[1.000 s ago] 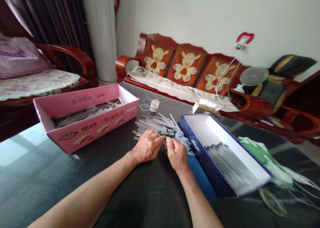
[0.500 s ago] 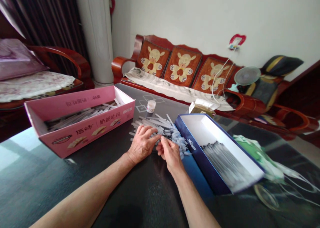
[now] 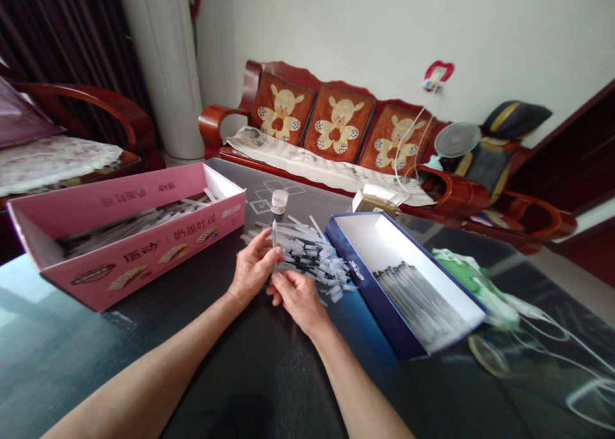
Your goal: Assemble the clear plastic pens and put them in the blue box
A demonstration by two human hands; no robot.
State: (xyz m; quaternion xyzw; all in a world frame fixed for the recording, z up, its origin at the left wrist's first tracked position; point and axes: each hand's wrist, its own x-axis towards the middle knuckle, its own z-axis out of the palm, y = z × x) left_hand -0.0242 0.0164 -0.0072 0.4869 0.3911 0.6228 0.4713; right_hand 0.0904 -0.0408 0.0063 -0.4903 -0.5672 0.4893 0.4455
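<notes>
Noting one slim clear plastic tube (image 3: 274,237) standing upright, pinched in the left hand (image 3: 252,267), thumb and fingers closed narrowly around its lower half, tip pointing to 12 o'clock. Right hand (image 3: 298,300) lying palm-down just below, fingers (image 3: 283,286) loosely curled, no held item visible (contact with the tube's lower end not confirmable from this view). Both hands positioned over a dark glossy table (image 3: 120,356).

Loose pile of similar tubes (image 3: 307,256) lying crisscrossed at 1 o'clock from the hands, just beside the right fingers, bluish-white ends splayed toward 3 o'clock. Small jar with a white lid (image 3: 279,202) standing at 12 o'clock, at the pile's far edge. Pink cardboard box (image 3: 139,266), printed with pictures of toast, at 10 o'clock, holding a loose layer of tubes. Navy-and-white box (image 3: 369,291) at 2 o'clock, just beside the pile, holding tubes in neat parallel rows. Green-and-white plastic item (image 3: 461,275) past that box at 3 o'clock. Farther off at 1 o'clock, a red wooden sofa (image 3: 211,122) with animal-pattern cushions (image 3: 339,122), newspaper (image 3: 307,163) spread along its seat.
</notes>
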